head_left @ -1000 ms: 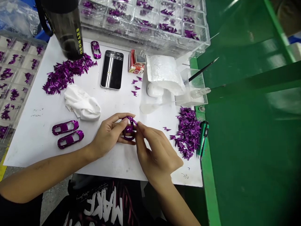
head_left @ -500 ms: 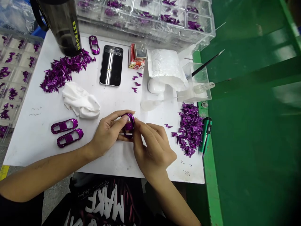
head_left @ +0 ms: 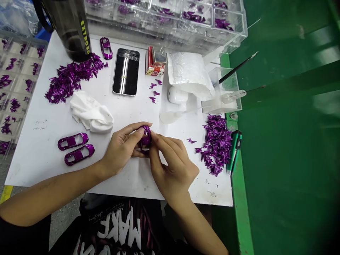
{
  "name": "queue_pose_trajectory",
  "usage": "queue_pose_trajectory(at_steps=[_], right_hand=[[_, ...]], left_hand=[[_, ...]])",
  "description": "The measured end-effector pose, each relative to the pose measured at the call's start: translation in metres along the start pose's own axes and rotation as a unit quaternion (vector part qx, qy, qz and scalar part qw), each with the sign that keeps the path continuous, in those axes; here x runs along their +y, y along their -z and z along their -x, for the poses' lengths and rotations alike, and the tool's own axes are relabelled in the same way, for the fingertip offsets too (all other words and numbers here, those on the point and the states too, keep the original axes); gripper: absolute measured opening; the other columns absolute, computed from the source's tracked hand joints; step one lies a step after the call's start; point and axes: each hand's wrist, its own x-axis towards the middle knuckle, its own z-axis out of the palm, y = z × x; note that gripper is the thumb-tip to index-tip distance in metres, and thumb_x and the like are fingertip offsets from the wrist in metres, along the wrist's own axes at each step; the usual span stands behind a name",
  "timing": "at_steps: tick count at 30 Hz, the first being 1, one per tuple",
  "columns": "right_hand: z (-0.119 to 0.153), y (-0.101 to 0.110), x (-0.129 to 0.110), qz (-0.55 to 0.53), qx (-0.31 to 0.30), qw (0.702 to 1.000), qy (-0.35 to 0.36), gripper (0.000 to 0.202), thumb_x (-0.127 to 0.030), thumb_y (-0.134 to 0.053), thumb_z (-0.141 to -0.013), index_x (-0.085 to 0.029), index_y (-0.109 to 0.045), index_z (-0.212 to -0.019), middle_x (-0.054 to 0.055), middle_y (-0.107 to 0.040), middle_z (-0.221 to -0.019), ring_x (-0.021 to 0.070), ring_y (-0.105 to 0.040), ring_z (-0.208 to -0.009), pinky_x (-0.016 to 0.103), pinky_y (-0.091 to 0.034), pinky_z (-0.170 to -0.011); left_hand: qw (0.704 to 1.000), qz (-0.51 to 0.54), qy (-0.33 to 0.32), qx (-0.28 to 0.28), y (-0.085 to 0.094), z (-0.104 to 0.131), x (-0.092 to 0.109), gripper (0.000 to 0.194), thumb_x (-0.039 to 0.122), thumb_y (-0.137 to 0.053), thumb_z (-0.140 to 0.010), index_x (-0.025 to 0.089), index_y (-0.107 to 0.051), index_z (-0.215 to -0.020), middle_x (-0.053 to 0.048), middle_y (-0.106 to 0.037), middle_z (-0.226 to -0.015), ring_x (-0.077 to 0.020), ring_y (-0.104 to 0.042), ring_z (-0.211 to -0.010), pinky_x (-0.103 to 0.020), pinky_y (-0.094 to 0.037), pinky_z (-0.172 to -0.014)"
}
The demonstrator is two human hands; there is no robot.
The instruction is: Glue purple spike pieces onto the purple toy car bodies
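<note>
Purple toy car body (head_left: pixel 145 139): held upright above the white table (head_left: pixel 132 177), pinched between both hands near the front edge. Left hand (head_left: pixel 120 148): fingers curled, clamped on the body's left side, thumb over its top. Right hand (head_left: pixel 172 166): fingertips closed on its right side, wrist bent inward. Two more purple car bodies (head_left: pixel 75 148): lying flat, well to the left.

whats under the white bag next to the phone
The white bag partly rests over the white earbud case, on the white board. Anything else beneath it is hidden.
</note>
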Motion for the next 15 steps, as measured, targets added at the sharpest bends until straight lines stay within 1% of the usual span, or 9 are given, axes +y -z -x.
queue_pose_trajectory(at_steps=[5,9,12,15], right_hand=[[0.0008,-0.0008,-0.0002,-0.013,0.007,1.0,-0.018,0.048,-0.004,-0.066,-0.091,-0.031,-0.072,-0.131,0.004,-0.081,-0.109,0.0232,-0.076,-0.092,0.038,-0.066,-0.078],[0.0009,-0.0023,-0.0005,0.004,0.014,1.0,0.005,0.051,-0.003,-0.065,-0.091,-0.03,-0.069,-0.135,0.006,-0.081,-0.111,0.0243,-0.077,-0.092,0.04,-0.066,-0.077],[-0.0006,-0.0033,-0.0018,-0.003,0.017,1.0,0.005,0.046,-0.004,-0.067,-0.09,-0.027,-0.071,-0.129,0.007,-0.081,-0.107,0.0251,-0.077,-0.091,0.04,-0.066,-0.076],[-0.0028,-0.0028,-0.0042,-0.019,0.026,0.999,-0.019,0.037,-0.007,-0.071,-0.09,-0.026,-0.073,-0.121,0.006,-0.082,-0.102,0.0241,-0.078,-0.087,0.038,-0.066,-0.074]], left_hand=[[1.0,-0.006,-0.004,-0.001,-0.0002,0.0004,0.0008,0.025,0.035,-0.074,-0.091,0.021,-0.076,-0.112,0.0,-0.069,-0.082,-0.011,-0.066,-0.068,-0.023,-0.063,-0.062],[1.0,-0.008,-0.002,0.005,-0.0011,0.0005,0.0012,0.026,0.035,-0.075,-0.09,0.021,-0.076,-0.112,0.0,-0.07,-0.082,-0.0118,-0.067,-0.07,-0.022,-0.062,-0.062],[1.0,-0.009,-0.003,0.004,-0.0014,0.0006,0.0009,0.027,0.035,-0.076,-0.09,0.021,-0.076,-0.112,-0.001,-0.07,-0.084,-0.0139,-0.069,-0.074,-0.026,-0.064,-0.066],[1.0,-0.005,-0.001,-0.004,-0.0011,0.0008,0.0004,0.027,0.035,-0.076,-0.09,0.021,-0.075,-0.113,-0.002,-0.072,-0.085,-0.0159,-0.071,-0.078,-0.028,-0.065,-0.068]])
